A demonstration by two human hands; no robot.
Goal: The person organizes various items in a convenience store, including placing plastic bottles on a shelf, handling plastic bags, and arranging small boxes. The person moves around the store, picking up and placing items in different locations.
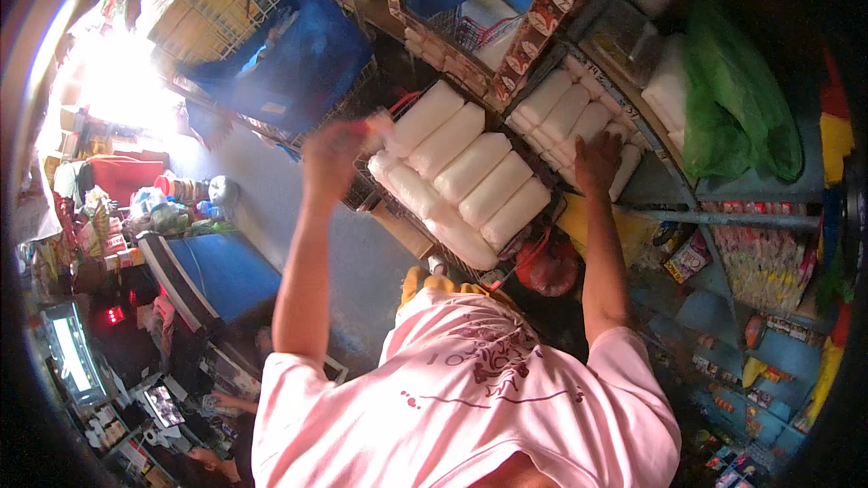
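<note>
Long white plastic-wrapped packs [451, 142] lie in rows in a wire basket [488, 278] in front of me. My left hand [336, 149] is motion-blurred at the left end of these packs; a blurred pinkish-red patch shows by its fingers, and I cannot tell whether it grips anything. On the right, my right hand [598, 159] reaches to a shelf compartment and rests on similar white packs [566, 108] stacked there. Its fingers are spread, and nothing shows closed inside them.
A blue plastic sheet [298, 61] hangs at upper left. The shelving's metal edge [637, 108] runs along the right, beside a green plastic bag [739, 95]. A red bundle [548, 264] sits below the basket. A blue-topped counter [224, 271] and another person's arm [234, 402] are at lower left.
</note>
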